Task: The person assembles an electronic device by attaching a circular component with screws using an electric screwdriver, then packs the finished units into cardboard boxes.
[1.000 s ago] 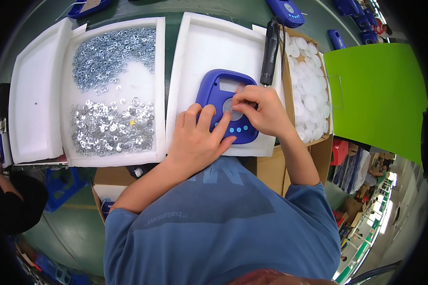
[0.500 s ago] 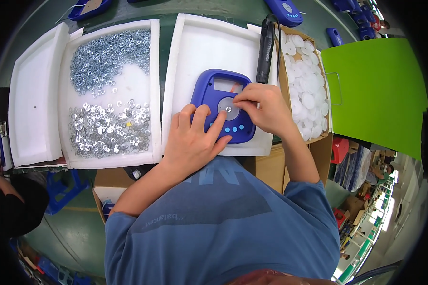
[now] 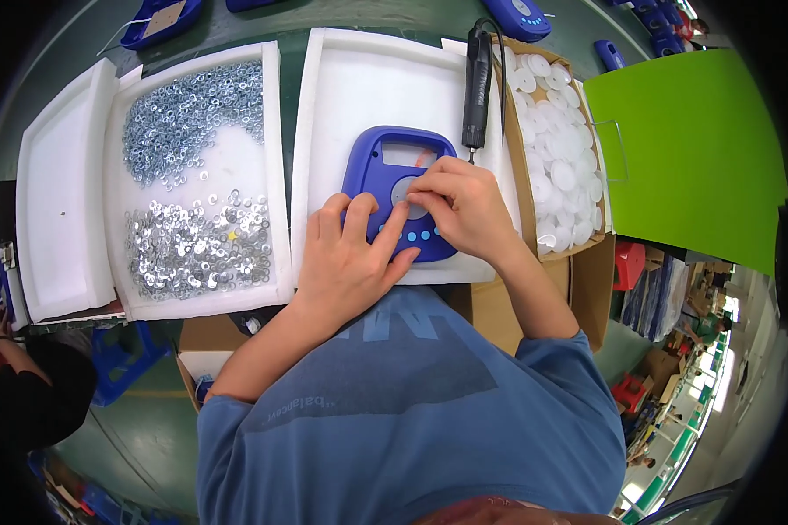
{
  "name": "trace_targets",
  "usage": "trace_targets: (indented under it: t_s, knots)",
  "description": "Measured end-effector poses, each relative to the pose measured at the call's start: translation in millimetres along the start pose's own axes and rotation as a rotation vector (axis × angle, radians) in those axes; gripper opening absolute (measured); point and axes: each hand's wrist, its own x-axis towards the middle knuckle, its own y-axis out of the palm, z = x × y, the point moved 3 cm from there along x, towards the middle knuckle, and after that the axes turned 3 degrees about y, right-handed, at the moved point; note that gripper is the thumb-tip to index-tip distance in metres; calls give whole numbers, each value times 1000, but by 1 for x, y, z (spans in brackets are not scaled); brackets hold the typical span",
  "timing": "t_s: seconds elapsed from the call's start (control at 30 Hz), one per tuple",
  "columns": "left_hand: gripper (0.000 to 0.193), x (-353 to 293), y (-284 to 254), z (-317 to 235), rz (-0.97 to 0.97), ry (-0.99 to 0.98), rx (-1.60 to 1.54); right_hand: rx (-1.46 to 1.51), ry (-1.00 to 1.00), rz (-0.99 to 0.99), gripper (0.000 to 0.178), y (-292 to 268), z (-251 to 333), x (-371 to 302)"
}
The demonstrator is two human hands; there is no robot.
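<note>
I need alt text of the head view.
A person's left hand rests on a blue housing while the right hand works at its round centre. A foam tray of metal rings lies left; a box of white discs stands right.

Light bright and even across the bench. White foam tray (image 3: 381, 83) near washed-out; loose metal washers (image 3: 193, 254) throw hard sparkle. Shadows by left hand (image 3: 346, 262) and right hand (image 3: 468, 210) soft, faint. Off to the right, 1 pale strip (image 3: 724, 372) burns pure white, windows or lamps, can't say which. Dark-clothed person (image 3: 48, 398) sinks into gloom. Green board (image 3: 674, 149) bows with the lens; corners black. Distant clutter mushy; finest detail between hands unreadable.
</note>
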Motion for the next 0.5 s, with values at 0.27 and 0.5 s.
trace_targets:
  t_s: [0.27, 0.5]
  knots:
    - [51, 2, -3, -4, 21, -15, -22, -522, 173, -442, 38, -30, -58, 46]
    - [50, 0, -1, -3, 11, -16, -6, -653, 524, -330, 58, -33, -106, 94]
